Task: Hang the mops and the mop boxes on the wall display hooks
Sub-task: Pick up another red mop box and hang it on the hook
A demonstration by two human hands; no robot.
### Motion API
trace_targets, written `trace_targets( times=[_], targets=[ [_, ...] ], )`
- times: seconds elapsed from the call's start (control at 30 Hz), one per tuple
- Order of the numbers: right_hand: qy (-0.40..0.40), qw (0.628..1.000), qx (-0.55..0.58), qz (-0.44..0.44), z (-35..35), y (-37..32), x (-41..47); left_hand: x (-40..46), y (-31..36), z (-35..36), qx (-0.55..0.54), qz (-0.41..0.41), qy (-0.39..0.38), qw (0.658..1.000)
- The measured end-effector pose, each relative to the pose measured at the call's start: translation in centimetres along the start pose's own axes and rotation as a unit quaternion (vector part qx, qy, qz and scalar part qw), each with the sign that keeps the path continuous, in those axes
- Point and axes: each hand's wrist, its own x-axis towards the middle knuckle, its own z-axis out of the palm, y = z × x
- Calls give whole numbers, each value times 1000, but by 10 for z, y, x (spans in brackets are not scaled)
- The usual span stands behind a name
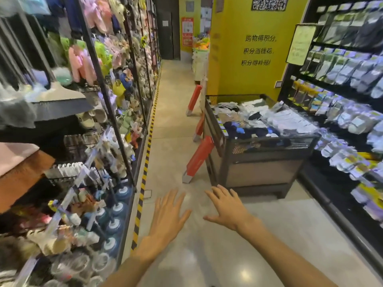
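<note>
I see red mop boxes point(200, 155) leaning against the dark sock bin point(267, 162) on the aisle floor point(176, 121), three or so in a row, one further back point(194, 99). They're long, narrow red cartons with grey ends; my guess is light, stiff cardboard, a bit awkward by length, so I'd take one mid-length or near the top end. Whether there's a hang tab I can't tell. Loose mops I can't pick out clearly; the left display rack point(107, 96) is blurred. My left hand point(169, 214) and right hand point(227, 208) are both spread flat, holding nothing, near the closest box but not touching it.
</note>
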Motion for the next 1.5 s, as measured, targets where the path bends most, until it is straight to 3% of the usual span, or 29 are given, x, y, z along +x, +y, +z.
trace_targets(
  times=[0.17, 0.53, 0.73, 0.9, 1.13, 1.27, 1.4, 1.5],
  targets=[
    [5, 1000, 6, -6, 1, 44, 113, 119, -28, 21, 17, -3, -38, 999],
    [-16, 997, 0, -75, -41, 109, 344, 324, -90, 29, 64, -62, -18, 996],
    [-45, 997, 9, -67, -36, 126, 451, 425, -145, 44, 76, -54, -37, 995],
    [-51, 998, 28, -18, -34, 142, 544, 532, -199, 61, 85, -11, -65, 994],
    [-51, 987, 90, 124, -39, 170, 647, 689, -251, 68, 82, 99, -130, 983],
    [-71, 966, 134, 208, -27, 195, 684, 768, -253, 84, 61, 160, -147, 974],
    [-67, 942, 188, 270, -15, 223, 724, 840, -239, 102, 43, 196, -231, 952],
    [-68, 926, 217, 302, 8, 251, 760, 894, -235, 135, 53, 232, -247, 939]
  ],
)
